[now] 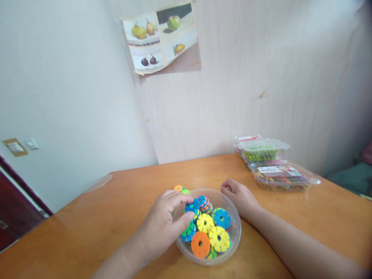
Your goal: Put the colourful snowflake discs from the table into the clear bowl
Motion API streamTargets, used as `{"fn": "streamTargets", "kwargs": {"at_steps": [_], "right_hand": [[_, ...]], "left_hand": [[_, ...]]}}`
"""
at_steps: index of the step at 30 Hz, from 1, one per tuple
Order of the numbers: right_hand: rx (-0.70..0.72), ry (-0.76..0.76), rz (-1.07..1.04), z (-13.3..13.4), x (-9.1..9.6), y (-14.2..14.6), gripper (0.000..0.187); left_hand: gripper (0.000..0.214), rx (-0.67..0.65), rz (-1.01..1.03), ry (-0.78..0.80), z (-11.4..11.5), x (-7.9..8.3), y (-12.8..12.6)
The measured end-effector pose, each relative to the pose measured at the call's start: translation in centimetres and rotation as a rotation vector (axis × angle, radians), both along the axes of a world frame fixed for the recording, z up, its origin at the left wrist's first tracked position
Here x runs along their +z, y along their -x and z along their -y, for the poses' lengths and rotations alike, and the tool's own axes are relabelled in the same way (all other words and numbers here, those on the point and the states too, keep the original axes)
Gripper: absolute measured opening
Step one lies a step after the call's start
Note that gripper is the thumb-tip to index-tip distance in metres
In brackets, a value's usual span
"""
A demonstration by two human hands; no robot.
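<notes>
A clear plastic bowl (236, 232) stands on the orange wooden table (122, 209), filled with several coloured toothed plastic discs: yellow (218, 238), orange (200, 244), blue (221, 217) and a striped ball of joined discs (205, 204). My left hand (165, 223) reaches into the bowl's left side, fingers pinched round a blue disc (192, 206). My right hand (240, 197) rests on the table against the bowl's far right rim, fingers curled loosely, holding nothing that I can see. An orange and green disc piece (180, 189) lies just behind the bowl.
Two clear lidded boxes stand at the back right: one with green beads (261, 150), one with mixed coloured pieces (283, 177). A clear lid (99, 183) lies at the table's left edge. A fruit poster (161, 37) hangs on the wall behind.
</notes>
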State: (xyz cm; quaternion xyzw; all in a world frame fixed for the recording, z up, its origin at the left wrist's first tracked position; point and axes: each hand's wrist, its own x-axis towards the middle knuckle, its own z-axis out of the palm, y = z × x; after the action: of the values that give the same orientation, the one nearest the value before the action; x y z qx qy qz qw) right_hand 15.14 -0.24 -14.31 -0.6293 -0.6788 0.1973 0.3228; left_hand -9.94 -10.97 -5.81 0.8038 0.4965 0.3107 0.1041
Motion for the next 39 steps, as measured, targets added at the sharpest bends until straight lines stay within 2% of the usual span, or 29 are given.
{"fn": "streamTargets", "kwargs": {"at_steps": [7,10,13,16,19,22,25,28,33,39], "right_hand": [[-0.004,0.002,-0.013,0.2,0.4,0.2,0.020],[-0.007,0.003,-0.009,0.1,0.3,0.1,0.020],[-0.010,0.002,-0.007,0.0,0.1,0.1,0.021],[-0.004,0.002,-0.001,0.0,0.0,0.1,0.022],[0.005,0.018,0.009,0.0,0.1,0.1,0.022],[0.012,0.037,0.016,0.0,0.2,0.1,0.022],[0.014,0.033,0.015,-0.1,0.1,0.0,0.023],[0.010,0.029,0.013,-0.1,0.0,0.0,0.023],[0.011,0.016,0.002,-0.1,0.0,0.0,0.020],[0.004,0.008,-0.008,-0.1,0.0,0.0,0.021]], "left_hand": [[0.026,-0.090,-0.068,0.059,0.4,0.2,-2.0],[0.023,-0.074,0.023,0.099,0.2,0.3,-1.4],[0.028,0.023,0.165,0.153,-0.9,0.1,0.6],[0.033,0.146,0.278,0.181,-3.1,-0.8,3.7],[0.034,0.291,0.291,0.137,-5.2,-2.6,6.7],[0.036,0.290,0.271,0.164,-6.7,-4.7,8.6],[0.039,0.248,0.242,0.203,-7.6,-6.4,9.1],[0.039,0.227,0.210,0.222,-8.5,-7.1,8.7],[0.031,0.185,0.182,0.250,-9.8,-7.4,8.1],[0.034,0.194,0.150,0.239,-9.6,-7.5,8.4]]}}
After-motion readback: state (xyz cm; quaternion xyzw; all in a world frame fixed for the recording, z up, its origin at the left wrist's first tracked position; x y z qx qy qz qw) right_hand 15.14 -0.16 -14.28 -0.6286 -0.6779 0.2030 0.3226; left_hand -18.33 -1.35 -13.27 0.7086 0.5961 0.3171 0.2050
